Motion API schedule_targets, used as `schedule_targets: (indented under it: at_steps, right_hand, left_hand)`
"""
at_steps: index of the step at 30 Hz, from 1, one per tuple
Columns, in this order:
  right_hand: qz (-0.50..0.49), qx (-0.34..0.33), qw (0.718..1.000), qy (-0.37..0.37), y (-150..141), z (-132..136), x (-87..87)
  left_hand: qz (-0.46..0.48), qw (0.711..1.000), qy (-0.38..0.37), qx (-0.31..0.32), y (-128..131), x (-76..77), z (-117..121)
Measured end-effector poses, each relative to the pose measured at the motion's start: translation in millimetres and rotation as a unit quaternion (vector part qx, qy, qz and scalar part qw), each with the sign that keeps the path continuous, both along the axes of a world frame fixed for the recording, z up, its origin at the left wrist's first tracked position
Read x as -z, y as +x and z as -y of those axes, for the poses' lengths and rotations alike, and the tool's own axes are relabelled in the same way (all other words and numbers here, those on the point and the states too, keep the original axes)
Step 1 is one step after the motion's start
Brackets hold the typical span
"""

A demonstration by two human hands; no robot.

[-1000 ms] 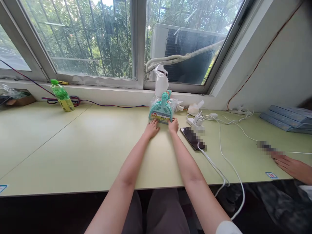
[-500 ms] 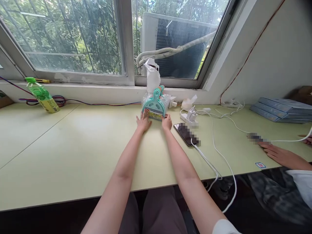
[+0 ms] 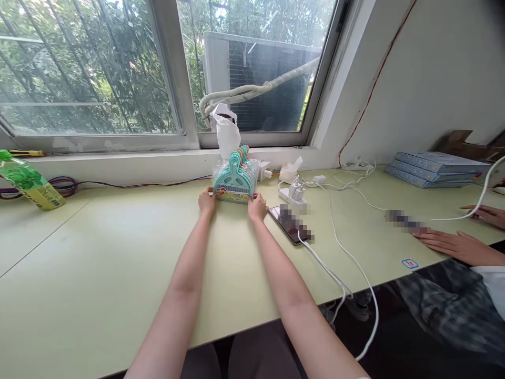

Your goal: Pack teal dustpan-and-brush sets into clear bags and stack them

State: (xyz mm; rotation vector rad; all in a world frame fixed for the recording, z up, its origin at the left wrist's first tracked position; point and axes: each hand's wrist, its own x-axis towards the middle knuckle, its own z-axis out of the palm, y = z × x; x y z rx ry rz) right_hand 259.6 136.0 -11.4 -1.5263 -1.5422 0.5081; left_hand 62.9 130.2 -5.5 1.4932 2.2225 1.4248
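Note:
A clear-wrapped pack of small teal dustpans [image 3: 234, 181] stands upright at the far side of the pale green table [image 3: 118, 263], below the window. My left hand [image 3: 206, 200] grips the pack's lower left corner with curled fingers. At the lower right corner my right hand [image 3: 257, 206] holds the pack the same way. A white plastic bag [image 3: 226, 131] rises behind the pack.
A dark phone [image 3: 287, 223] on a white cable [image 3: 347, 263] lies just right of my right hand, with chargers [image 3: 294, 192] behind it. A green bottle [image 3: 27, 184] lies far left. Blue boxes [image 3: 434, 168] are stacked far right. Another person's hands [image 3: 457, 245] rest on the table's right edge.
My hands have spread from the pack's front to its two lower corners. The camera has swung right, so the bottle sits nearer the left edge and more of the other person shows.

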Motion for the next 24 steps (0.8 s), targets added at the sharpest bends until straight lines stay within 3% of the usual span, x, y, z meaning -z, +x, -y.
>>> schedule_targets:
  at_steps: [3,24]
  right_hand:
    - [0.023,0.002,1.0,-0.001,-1,1,-2.6]
    - [0.071,0.049,0.996,0.01,-3,-2,-4.2]
  left_hand:
    - [-0.029,0.999,-0.006,-0.026,4,-1.3,0]
    - [-0.082,0.995,-0.036,-0.041,13,-6.6,2]
